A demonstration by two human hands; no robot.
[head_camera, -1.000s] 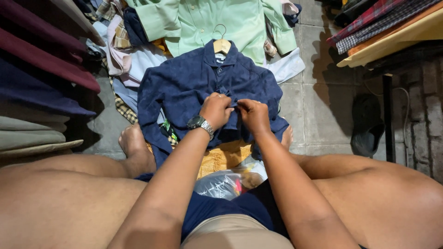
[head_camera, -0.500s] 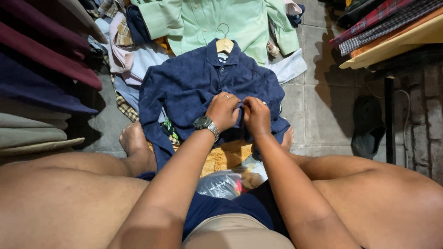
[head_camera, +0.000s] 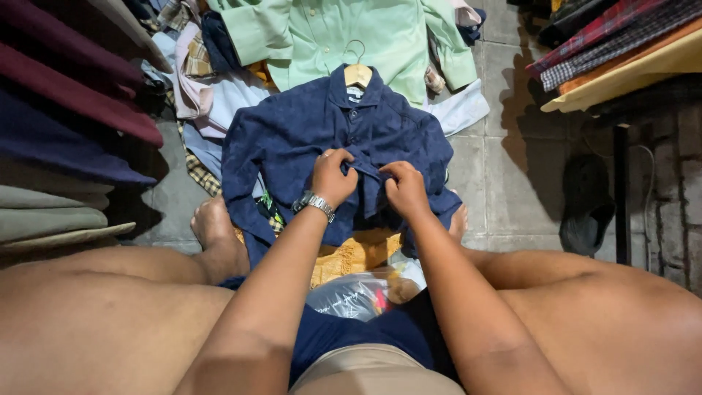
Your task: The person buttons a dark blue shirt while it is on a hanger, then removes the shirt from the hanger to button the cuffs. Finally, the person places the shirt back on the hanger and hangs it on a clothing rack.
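both hands are bunched tight on the front of one dark blue shirt [head_camera: 292, 146]. the left hand [head_camera: 333, 175] pinches the cloth at the middle strip, and the right hand [head_camera: 404, 189] grips a fold just beside it. the fingertips curl under the cloth, so how they hold it is hard to see. there is one silver watch [head_camera: 314, 203] on the left wrist.

the blue shirt lies flat on the grey floor [head_camera: 512, 168], in the middle, on one wooden hanger [head_camera: 357, 73]. only the hanger's top and hook show; the rest is inside the collar. the shirt's bottom edge is hidden by the arms.

one light green shirt [head_camera: 344, 33] lies past it, cut off by the top edge. more clothes poke out from under both shirts, too mixed up to count. folded cloth is stacked at the left edge and the top right corner. one clear plastic bag [head_camera: 347, 296] sits between the legs, partly hidden. two bare feet show, one on each side.
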